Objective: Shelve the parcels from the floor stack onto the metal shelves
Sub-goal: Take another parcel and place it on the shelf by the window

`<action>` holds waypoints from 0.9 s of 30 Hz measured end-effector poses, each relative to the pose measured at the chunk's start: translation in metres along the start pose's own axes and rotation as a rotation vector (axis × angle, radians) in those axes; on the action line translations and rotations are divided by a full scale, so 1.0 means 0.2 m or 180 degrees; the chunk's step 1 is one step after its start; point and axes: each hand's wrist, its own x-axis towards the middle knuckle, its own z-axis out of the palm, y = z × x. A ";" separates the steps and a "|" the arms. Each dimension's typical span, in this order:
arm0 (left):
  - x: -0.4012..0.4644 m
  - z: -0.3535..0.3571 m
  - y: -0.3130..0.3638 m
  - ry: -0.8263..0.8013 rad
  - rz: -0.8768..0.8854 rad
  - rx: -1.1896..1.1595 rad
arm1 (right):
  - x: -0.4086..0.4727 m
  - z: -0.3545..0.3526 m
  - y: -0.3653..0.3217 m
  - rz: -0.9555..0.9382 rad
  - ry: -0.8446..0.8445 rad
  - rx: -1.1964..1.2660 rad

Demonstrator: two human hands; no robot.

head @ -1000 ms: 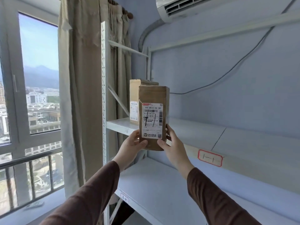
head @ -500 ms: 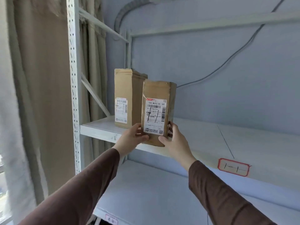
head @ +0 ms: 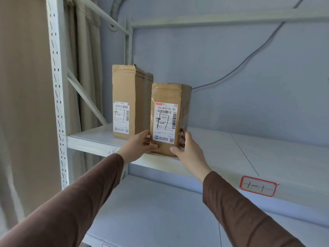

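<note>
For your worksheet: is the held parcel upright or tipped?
Upright: the held parcel stands tall on the shelf, label facing out.

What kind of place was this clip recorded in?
Probably a small parcel storeroom set up in an ordinary room: white metal shelves with a handwritten red-bordered tag, cardboard parcels bearing barcode shipping labels, and a curtain at the left.
</note>
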 end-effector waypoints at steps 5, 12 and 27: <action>0.01 -0.01 0.01 -0.0054 0.0016 -0.0114 | 0.01 -0.02 0.01 -0.0004 -0.0028 -0.0136; 0.07 -0.04 -0.01 -0.0210 0.0023 -0.0254 | 0.08 -0.03 0.02 -0.0019 -0.0121 -0.0196; 0.31 0.02 -0.07 -0.0145 -0.0094 0.0065 | 0.32 0.00 0.06 0.0112 -0.0328 -0.0567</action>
